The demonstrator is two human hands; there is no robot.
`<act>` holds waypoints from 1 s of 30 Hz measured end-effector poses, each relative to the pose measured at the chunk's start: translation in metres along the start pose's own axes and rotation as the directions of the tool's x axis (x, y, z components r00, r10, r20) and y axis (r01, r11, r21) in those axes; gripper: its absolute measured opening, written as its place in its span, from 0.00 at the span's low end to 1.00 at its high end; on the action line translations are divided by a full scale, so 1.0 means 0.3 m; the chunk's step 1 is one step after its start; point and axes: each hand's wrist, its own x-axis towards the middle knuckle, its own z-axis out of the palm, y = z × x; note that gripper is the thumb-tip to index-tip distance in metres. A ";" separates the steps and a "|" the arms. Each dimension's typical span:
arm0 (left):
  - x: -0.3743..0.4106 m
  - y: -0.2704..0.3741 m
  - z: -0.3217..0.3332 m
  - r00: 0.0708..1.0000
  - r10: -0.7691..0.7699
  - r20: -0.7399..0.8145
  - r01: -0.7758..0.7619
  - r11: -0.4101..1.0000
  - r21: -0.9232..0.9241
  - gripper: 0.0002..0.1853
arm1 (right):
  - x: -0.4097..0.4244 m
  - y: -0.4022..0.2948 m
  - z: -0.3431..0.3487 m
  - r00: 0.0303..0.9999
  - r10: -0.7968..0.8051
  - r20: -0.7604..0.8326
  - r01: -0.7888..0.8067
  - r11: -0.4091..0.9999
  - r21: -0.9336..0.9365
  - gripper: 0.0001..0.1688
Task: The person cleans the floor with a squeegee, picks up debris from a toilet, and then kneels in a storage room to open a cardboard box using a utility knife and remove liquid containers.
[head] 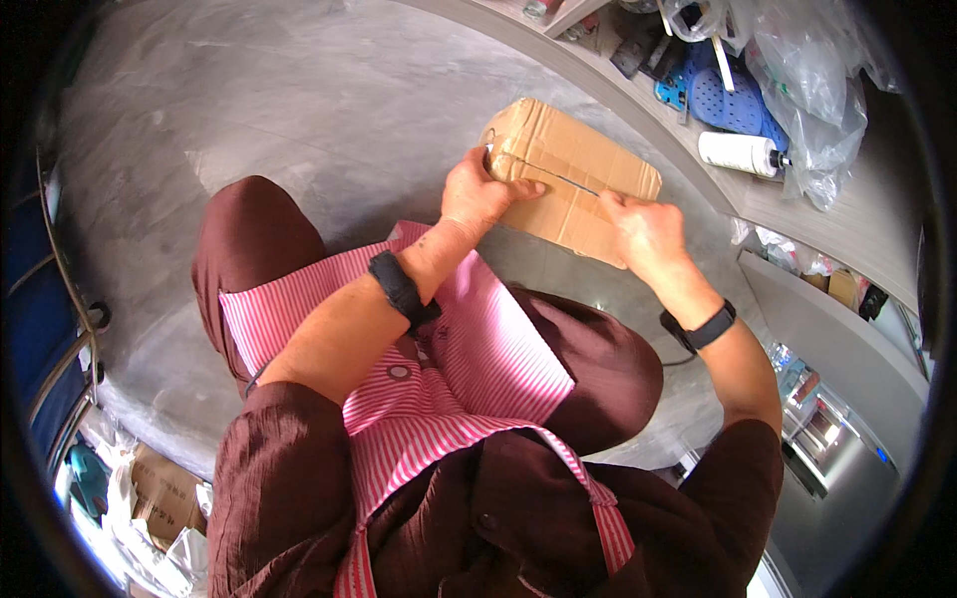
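Observation:
A brown cardboard box (572, 183), with clear tape on it, sits tilted in front of me at the upper middle. My left hand (486, 190) grips its left end, the thumb lying on the near face. My right hand (647, 228) is closed at the box's right part, fingertips at the end of a thin dark line that runs along the upper edge. Whether that line is a slit or a slender tool cannot be told, nor whether the right hand holds anything. A small white bit shows by the left fingers.
A wooden shelf (815, 232) curves along the right, bearing a white bottle (736, 153), blue perforated slippers (721, 97) and clear plastic bags (807, 67). Grey floor (299, 97) surrounds my crossed legs. At lower left lie another cardboard box (166, 493) and plastic wrapping.

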 end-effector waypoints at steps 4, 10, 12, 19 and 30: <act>-0.002 0.002 -0.010 1.000 -0.008 0.028 0.010 0.998 -0.057 0.43 | -0.044 0.013 0.000 0.999 0.029 -0.013 -0.030 0.999 -0.022 0.08; -0.001 0.024 0.000 0.999 -0.032 0.019 0.033 0.996 -0.078 0.41 | -0.248 0.152 0.059 0.976 0.188 0.113 -0.172 0.975 -0.142 0.10; 0.014 0.012 0.000 0.997 -0.045 0.061 0.047 0.998 -0.040 0.37 | -0.391 0.227 0.122 0.903 0.338 0.264 -0.293 0.936 -0.197 0.08; 0.014 0.035 -0.026 0.993 -0.115 0.035 0.113 0.992 0.054 0.48 | -0.191 0.100 0.072 0.838 0.545 0.016 -0.446 0.670 0.593 0.11; 0.043 -0.060 -0.026 0.981 0.187 -0.044 -0.162 0.928 0.335 0.51 | 0.143 0.133 -0.064 0.996 0.052 0.068 -0.065 0.977 0.202 0.37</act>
